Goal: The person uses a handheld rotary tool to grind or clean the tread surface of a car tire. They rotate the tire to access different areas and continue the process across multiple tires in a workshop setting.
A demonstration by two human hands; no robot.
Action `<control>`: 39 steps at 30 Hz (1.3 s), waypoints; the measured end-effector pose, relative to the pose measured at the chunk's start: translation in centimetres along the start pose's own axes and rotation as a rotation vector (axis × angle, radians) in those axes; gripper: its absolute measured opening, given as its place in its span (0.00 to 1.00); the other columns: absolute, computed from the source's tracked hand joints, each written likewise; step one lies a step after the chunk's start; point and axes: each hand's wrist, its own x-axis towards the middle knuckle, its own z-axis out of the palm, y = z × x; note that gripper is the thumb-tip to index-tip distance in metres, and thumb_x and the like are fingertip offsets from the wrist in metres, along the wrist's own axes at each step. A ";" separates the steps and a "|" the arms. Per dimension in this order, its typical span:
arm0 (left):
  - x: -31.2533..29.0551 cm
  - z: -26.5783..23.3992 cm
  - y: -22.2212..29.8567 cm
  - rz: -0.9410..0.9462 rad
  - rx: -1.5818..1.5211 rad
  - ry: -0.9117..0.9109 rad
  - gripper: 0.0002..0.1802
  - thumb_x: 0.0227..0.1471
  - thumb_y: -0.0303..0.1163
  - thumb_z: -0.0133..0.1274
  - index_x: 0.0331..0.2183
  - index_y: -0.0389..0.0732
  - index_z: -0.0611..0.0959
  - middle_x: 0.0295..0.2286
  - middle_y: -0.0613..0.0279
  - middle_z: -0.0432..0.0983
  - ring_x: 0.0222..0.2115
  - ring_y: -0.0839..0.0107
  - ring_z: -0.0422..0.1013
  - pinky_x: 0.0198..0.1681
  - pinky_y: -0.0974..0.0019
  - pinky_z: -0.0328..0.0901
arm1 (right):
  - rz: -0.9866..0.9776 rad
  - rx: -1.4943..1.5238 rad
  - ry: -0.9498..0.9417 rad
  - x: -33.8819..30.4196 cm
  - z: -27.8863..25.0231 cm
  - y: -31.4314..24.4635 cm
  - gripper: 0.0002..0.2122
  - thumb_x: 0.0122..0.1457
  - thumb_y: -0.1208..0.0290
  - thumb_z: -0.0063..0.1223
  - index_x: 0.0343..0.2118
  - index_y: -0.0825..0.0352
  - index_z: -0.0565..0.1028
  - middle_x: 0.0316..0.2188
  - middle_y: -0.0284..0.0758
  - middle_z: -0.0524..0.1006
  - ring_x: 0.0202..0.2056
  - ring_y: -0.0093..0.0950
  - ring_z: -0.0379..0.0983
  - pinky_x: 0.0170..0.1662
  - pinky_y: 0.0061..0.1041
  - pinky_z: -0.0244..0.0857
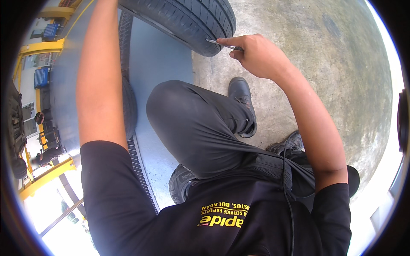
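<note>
Head view: a slim metal-shafted hand tool (238,49) with a dark handle is gripped in the right hand (258,54), the index finger laid along its shaft. Its tip is held at the grooved tread of a black tyre (194,19), seen at the top against the concrete floor (311,47). The left hand is cut off above, so its state cannot be told.

- The tyre (188,21) lies ahead of the knee (171,100).
- The right hand (258,55) is just right of it, with a tool (230,47) in it, tip at the tread.
- One boot (240,91) is on the floor (341,85), right of the knee.
- A grate (139,170) runs right of the left upper arm (104,123).
</note>
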 end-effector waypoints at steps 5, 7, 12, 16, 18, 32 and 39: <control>0.4 0.4 0.3 0.030 -0.032 -0.018 0.35 0.56 0.62 0.54 0.52 0.43 0.84 0.48 0.45 0.81 0.51 0.50 0.76 0.56 0.55 0.66 | -0.028 0.003 0.015 0.1 0.4 0.3 0.18 0.64 0.71 0.55 0.57 0.48 0.79 0.38 0.39 0.85 0.40 0.37 0.82 0.47 0.35 0.77; 0.4 0.7 0.1 0.050 -0.048 -0.013 0.35 0.56 0.61 0.54 0.52 0.43 0.84 0.48 0.45 0.81 0.50 0.50 0.77 0.56 0.55 0.66 | -0.030 -0.026 0.003 0.4 0.2 0.5 0.18 0.64 0.71 0.56 0.56 0.48 0.80 0.38 0.38 0.85 0.41 0.37 0.82 0.47 0.35 0.77; 0.3 1.0 0.2 0.073 -0.058 0.003 0.34 0.56 0.61 0.55 0.52 0.43 0.84 0.48 0.46 0.82 0.50 0.51 0.77 0.56 0.56 0.66 | -0.032 -0.048 -0.011 1.1 -0.6 1.3 0.18 0.63 0.70 0.57 0.55 0.47 0.81 0.38 0.39 0.85 0.42 0.37 0.82 0.49 0.36 0.76; 0.4 1.0 -0.1 0.083 -0.068 0.004 0.34 0.57 0.60 0.55 0.52 0.43 0.85 0.48 0.47 0.82 0.50 0.51 0.77 0.55 0.56 0.66 | -0.019 -0.079 -0.031 1.5 -1.0 1.2 0.16 0.64 0.69 0.56 0.54 0.47 0.81 0.38 0.39 0.85 0.43 0.37 0.82 0.50 0.37 0.76; 0.2 0.8 0.1 0.077 -0.083 -0.004 0.33 0.57 0.60 0.55 0.51 0.43 0.85 0.47 0.47 0.82 0.49 0.52 0.77 0.55 0.57 0.66 | -0.002 -0.081 -0.026 1.5 -1.2 1.1 0.16 0.65 0.68 0.56 0.54 0.47 0.81 0.39 0.39 0.85 0.44 0.37 0.82 0.50 0.37 0.76; 1.9 1.0 -3.1 0.049 -0.106 0.040 0.31 0.58 0.59 0.55 0.49 0.43 0.86 0.43 0.50 0.84 0.46 0.56 0.79 0.53 0.57 0.67 | 0.092 0.101 0.353 -0.4 2.3 0.9 0.17 0.67 0.67 0.53 0.58 0.52 0.78 0.33 0.43 0.84 0.39 0.41 0.81 0.44 0.39 0.74; 2.0 -0.9 -8.5 0.091 -0.240 -0.062 0.36 0.65 0.56 0.46 0.54 0.31 0.79 0.52 0.37 0.76 0.53 0.45 0.72 0.60 0.54 0.63 | 0.235 0.269 0.090 -1.1 0.7 2.4 0.17 0.69 0.66 0.49 0.59 0.55 0.76 0.33 0.43 0.84 0.38 0.42 0.80 0.44 0.40 0.72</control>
